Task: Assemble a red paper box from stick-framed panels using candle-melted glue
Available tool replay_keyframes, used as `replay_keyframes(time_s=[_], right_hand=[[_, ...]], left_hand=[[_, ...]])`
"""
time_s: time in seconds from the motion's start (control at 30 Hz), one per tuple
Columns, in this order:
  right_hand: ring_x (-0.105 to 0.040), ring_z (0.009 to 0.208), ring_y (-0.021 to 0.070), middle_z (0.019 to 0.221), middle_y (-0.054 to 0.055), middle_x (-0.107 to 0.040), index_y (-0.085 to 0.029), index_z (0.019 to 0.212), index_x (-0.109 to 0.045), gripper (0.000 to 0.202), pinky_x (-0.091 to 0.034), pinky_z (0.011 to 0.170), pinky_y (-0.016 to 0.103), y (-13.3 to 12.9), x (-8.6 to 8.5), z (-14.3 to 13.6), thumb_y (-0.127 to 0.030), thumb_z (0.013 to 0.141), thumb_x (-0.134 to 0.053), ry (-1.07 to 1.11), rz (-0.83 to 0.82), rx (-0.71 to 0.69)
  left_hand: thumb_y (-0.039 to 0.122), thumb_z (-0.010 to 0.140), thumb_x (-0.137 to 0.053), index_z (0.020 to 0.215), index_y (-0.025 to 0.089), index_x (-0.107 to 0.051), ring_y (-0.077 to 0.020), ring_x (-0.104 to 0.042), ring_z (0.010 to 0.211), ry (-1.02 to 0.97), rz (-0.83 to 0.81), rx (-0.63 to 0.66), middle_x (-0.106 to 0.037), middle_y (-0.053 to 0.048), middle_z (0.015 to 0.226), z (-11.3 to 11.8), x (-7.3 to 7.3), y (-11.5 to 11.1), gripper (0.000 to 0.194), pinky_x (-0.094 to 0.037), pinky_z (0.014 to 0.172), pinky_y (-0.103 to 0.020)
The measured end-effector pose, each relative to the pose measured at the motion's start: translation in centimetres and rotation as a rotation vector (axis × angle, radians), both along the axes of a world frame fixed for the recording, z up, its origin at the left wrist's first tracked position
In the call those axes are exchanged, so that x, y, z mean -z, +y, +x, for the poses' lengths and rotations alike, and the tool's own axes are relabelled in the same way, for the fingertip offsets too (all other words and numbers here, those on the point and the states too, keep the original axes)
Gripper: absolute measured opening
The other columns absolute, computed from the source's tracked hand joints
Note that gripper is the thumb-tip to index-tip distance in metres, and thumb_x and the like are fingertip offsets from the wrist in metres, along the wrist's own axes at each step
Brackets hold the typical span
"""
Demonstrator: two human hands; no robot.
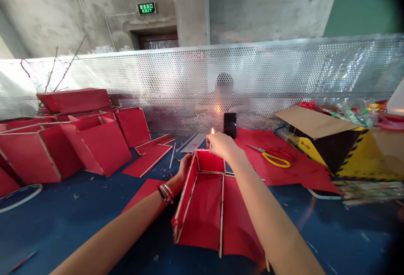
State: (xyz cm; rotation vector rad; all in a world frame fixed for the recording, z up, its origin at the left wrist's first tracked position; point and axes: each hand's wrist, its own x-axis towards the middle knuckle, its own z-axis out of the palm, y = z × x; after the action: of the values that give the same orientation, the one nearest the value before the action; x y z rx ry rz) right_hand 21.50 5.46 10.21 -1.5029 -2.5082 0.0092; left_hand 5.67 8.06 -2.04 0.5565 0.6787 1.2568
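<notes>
A red paper box with pale stick edges lies open on the blue table in front of me. My left hand rests against the outside of its left wall near the far end; its fingers are mostly hidden behind the wall. Above the box's far edge, my right hand is closed around a lighter, of which only a small part shows. A small flame burns just above that hand's fingers.
Several red paper boxes stand at the left. A black phone is upright beyond my right hand. Yellow-handled scissors lie on red paper at the right, beside a yellow and black box. A perforated metal screen stands behind.
</notes>
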Motion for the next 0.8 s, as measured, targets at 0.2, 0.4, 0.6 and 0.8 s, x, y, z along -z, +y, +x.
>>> replay_keyframes(time_s=[0.2, 0.4, 0.6, 0.8], right_hand=[[-0.062, 0.084, 0.0202, 0.094, 0.012, -0.065, -0.019, 0.093, -0.063, 0.023, -0.042, 0.067, 0.028, 0.5, 0.5, 0.1, -0.013, 0.079, -0.047, 0.036, 0.04, -0.004], [-0.062, 0.089, 0.0229, 0.098, 0.012, -0.064, -0.019, 0.095, -0.062, 0.023, -0.044, 0.071, 0.032, 1.1, 1.0, 0.1, -0.012, 0.078, -0.048, 0.03, 0.069, 0.033], [-0.062, 0.09, 0.0235, 0.097, 0.013, -0.064, -0.016, 0.096, -0.062, 0.021, -0.046, 0.071, 0.032, 0.9, 0.8, 0.1, -0.013, 0.077, -0.052, 0.019, 0.074, 0.049], [-0.063, 0.091, 0.0247, 0.098, 0.013, -0.064, -0.017, 0.094, -0.062, 0.022, -0.046, 0.072, 0.034, 0.6, 0.8, -0.2, -0.011, 0.078, -0.049, 0.009, 0.083, 0.049]], left_hand=[[0.018, 0.077, -0.048, 0.086, 0.013, -0.063, -0.0155, -0.062, 0.053, -0.024, -0.05, -0.004, -0.065, -0.002, 0.061, 0.4, -0.3, -0.4, 0.018, -0.05, 0.058, -0.028], [0.012, 0.069, -0.044, 0.076, 0.013, -0.062, -0.0157, -0.057, 0.038, -0.011, -0.085, 0.005, -0.06, 0.0, 0.044, 0.5, -0.6, -0.9, 0.02, -0.046, 0.047, -0.026], [0.012, 0.071, -0.042, 0.074, 0.013, -0.063, -0.0162, -0.056, 0.036, -0.01, -0.066, -0.021, -0.06, -0.001, 0.045, 0.9, -1.2, -1.3, 0.021, -0.046, 0.046, -0.026], [0.018, 0.078, -0.044, 0.084, 0.011, -0.065, -0.0186, -0.061, 0.045, 0.007, -0.046, -0.028, -0.065, -0.003, 0.053, 1.6, -1.9, -1.9, 0.023, -0.048, 0.053, -0.028]])
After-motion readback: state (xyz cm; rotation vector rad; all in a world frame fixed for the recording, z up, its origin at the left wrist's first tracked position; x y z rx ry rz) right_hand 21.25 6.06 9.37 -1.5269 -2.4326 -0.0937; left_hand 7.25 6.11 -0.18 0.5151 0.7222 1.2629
